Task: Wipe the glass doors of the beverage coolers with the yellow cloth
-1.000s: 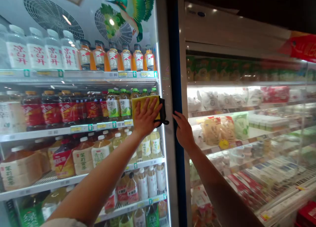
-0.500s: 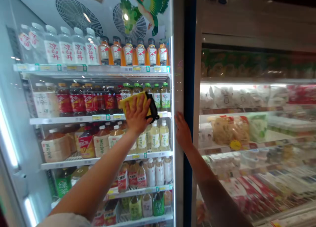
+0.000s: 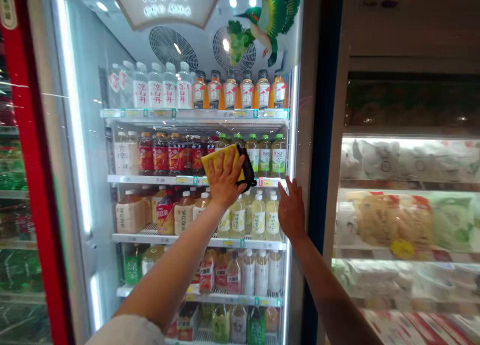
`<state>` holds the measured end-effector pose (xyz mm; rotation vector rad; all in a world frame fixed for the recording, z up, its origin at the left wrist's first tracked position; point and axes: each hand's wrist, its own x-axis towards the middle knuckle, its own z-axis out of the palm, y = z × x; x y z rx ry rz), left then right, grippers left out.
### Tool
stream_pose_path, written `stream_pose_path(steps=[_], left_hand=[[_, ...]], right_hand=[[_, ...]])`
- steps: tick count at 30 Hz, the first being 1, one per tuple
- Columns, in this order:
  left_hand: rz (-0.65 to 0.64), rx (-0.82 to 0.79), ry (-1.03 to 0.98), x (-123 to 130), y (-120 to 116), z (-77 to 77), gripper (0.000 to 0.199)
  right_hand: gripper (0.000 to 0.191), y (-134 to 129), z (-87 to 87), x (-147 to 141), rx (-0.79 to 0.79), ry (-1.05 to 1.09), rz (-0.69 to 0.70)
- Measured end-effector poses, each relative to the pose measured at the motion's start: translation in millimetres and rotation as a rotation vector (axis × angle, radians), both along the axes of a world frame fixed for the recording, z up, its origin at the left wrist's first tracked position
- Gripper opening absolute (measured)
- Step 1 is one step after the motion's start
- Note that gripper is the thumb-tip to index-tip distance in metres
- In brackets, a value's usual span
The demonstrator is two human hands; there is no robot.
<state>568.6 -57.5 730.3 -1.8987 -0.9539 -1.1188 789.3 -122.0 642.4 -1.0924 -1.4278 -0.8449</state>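
Note:
My left hand lies with spread fingers on a folded yellow cloth with a dark edge, holding it flat against the glass door of a lit drinks cooler. Behind the cloth stand green-capped tea bottles on the second shelf. To the right, my right hand is open and holds nothing, fingers pointing up beside the cooler's right edge. Whether its palm touches the glass cannot be made out.
Inside the cooler, shelves bear clear water bottles, orange drinks and red-labelled bottles. A dark post divides it from an open chiller with bagged goods. A red frame stands at the left.
The view has shifted left and back, bringing the red frame in. My right hand has moved left from the door frame toward the glass. My left hand stays on the cloth.

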Motion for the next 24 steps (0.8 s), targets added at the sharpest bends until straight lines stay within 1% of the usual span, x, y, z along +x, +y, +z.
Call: stream_pose_path(steps=[1,2,3,5,6,7,8,10,12,13,14,15,16,17,18,19,20,21,22,23,24], left_hand=[[0.02,-0.003,-0.082,-10.8,1.5,-6.7,0.093],[0.031,0.002,-0.125,-20.2,1.9,-18.2,0.094],[0.03,0.014,-0.123,-27.6,1.5,-32.2,0.093],[-0.025,0.045,0.029,-35.6,-0.6,-57.1,0.088],[-0.071,0.07,0.145,-37.2,-1.1,-63.5,0.087],[-0.113,0.098,0.243,-38.2,-0.6,-64.1,0.087],[-0.142,0.121,0.314,-40.0,1.2,-59.0,0.087],[-0.158,0.14,0.368,-49.3,7.8,-36.6,0.085],[-0.099,0.116,0.277,-69.1,15.6,-12.5,0.083],[-0.048,0.096,0.179,-82.1,18.6,-5.6,0.082],[0.012,0.075,0.06,-95.7,20.6,-3.9,0.082],[0.068,0.057,-0.058,-108.9,21.5,-7.8,0.082],[0.114,0.044,-0.158,-120.5,21.4,-16.5,0.083],[0.145,0.038,-0.215,-129.8,20.8,-28.4,0.083],[0.145,0.031,-0.194,-136.4,19.9,-41.2,0.085],[0.13,0.027,-0.119,-140.7,19.2,-52.6,0.086],[0.091,0.04,0.008,-143.2,19.0,-60.5,0.087],[0.041,0.06,0.156,-145.0,19.6,-63.5,0.085],[-0.008,0.08,0.29,-147.2,21.1,-61.3,0.084],[-0.049,0.101,0.394,-150.8,23.6,-54.4,0.083],[-0.072,0.114,0.449,-156.6,26.7,-44.4,0.082]], right_hand=[[0.065,-1.1,-4.0,-1.6,-0.012,0.0,-0.018],[0.062,-2.2,-8.3,-3.6,-0.018,0.0,-0.03],[0.061,-2.9,-12.1,-6.4,-0.018,-0.003,-0.034],[0.059,-2.1,-15.9,-15.3,-0.008,-0.022,-0.028],[0.059,-0.5,-15.4,-21.5,-0.005,-0.039,-0.019],[0.059,1.8,-13.6,-28.8,-0.004,-0.057,-0.008],[0.061,4.4,-10.8,-36.9,-0.002,-0.075,0.002],[0.063,9.4,-4.9,-53.2,0.004,-0.098,0.006],[0.065,12.1,-2.5,-67.3,0.015,-0.101,-0.015],[0.065,12.5,-3.5,-73.1,0.021,-0.098,-0.031],[0.066,12.3,-5.8,-78.3,0.023,-0.096,-0.045],[0.066,12.0,-9.2,-83.3,0.027,-0.093,-0.056],[0.065,11.8,-12.9,-88.6,0.028,-0.089,-0.064],[0.064,12.0,-16.4,-94.8,0.027,-0.088,-0.065],[0.063,12.9,-19.1,-102.2,0.026,-0.09,-0.058],[0.062,14.6,-20.7,-111.0,0.021,-0.098,-0.045],[0.061,17.1,-20.9,-120.9,0.013,-0.107,-0.028],[0.06,20.3,-19.8,-131.7,0.008,-0.121,-0.009],[0.059,24.1,-18.0,-142.6,0.007,-0.137,0.007],[0.058,28.2,-15.9,-153.1,0.008,-0.151,0.015],[0.058,32.4,-14.1,-162.6,0.011,-0.162,0.016]])
